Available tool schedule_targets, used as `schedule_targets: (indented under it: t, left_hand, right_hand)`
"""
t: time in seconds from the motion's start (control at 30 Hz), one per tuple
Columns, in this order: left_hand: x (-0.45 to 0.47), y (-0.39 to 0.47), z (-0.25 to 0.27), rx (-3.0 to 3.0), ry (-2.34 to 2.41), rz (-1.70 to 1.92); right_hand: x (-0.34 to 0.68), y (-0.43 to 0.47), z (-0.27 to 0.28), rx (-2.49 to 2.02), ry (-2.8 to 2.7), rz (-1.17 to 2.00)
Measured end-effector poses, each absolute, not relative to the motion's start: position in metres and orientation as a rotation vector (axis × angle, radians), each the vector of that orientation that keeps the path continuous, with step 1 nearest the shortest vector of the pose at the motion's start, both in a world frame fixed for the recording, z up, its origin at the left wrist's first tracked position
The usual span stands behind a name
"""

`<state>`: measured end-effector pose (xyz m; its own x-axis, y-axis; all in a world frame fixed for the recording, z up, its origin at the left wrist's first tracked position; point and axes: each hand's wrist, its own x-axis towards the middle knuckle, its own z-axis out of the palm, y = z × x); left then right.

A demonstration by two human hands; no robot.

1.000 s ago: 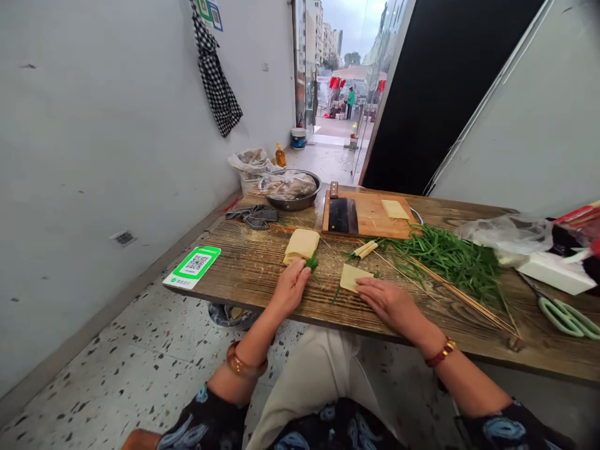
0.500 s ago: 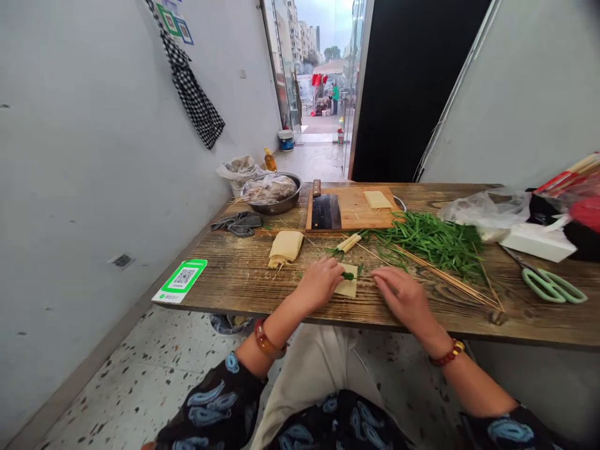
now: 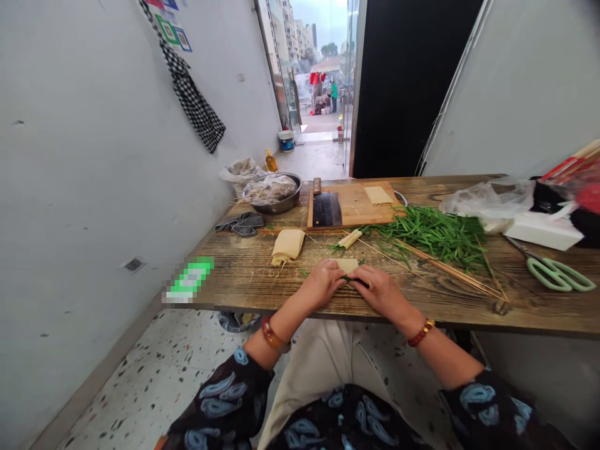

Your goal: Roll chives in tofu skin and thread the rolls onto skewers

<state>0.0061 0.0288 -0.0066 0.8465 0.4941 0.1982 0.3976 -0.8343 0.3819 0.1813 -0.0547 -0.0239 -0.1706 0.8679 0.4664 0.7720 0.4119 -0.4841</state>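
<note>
My left hand (image 3: 322,282) and my right hand (image 3: 382,292) meet at a small pale tofu sheet (image 3: 347,265) on the table. Both have their fingers closed on its near edge, where a bit of green leaf shows; the fingers partly hide the fold. Just beyond lie finished-looking tofu rolls (image 3: 350,239) with greens poking out of the ends. To the left sits a stack of tofu sheets (image 3: 287,244). A heap of long green leaves (image 3: 435,236) spreads to the right, with thin wooden skewers (image 3: 450,269) along its near side.
Behind the rolls, a cutting board (image 3: 360,215) bears a cleaver (image 3: 327,209) and more tofu sheets (image 3: 378,195). A metal bowl (image 3: 280,205) with a bagged load stands back left, near a grey cloth (image 3: 241,224). Green-handled scissors (image 3: 557,274) and a white box (image 3: 546,231) lie right.
My right hand has come left to the tofu sheet, and its fingers have closed there beside my left hand's. The sheet's near edge is now gathered over the greens.
</note>
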Motion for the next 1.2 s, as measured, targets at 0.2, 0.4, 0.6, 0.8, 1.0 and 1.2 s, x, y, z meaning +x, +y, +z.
schedule_targets:
  t: [0.2,0.4,0.6,0.8,1.0,1.2]
  left_hand:
    - [-0.010,0.040,-0.003,2.220,0.791,0.709]
    - [-0.022,0.047,0.011,2.059,0.852,0.885]
    - [0.000,0.025,-0.001,2.543,0.717,0.623]
    - [0.008,0.025,-0.014,2.631,0.600,0.681]
    - [0.010,0.025,-0.016,2.713,0.556,0.708]
    - [0.010,0.025,-0.016,2.714,0.531,0.703]
  right_hand:
    - [0.182,-0.057,-0.021,-1.432,-1.979,0.149]
    - [0.184,-0.056,-0.027,-1.443,-1.992,0.148]
    - [0.185,-0.056,-0.028,-1.447,-1.993,0.162]
    - [0.185,-0.057,-0.022,-1.485,-2.005,0.139]
    - [0.190,-0.061,-0.018,-1.503,-2.021,0.116]
    - [0.194,-0.057,-0.023,-1.475,-1.925,0.230]
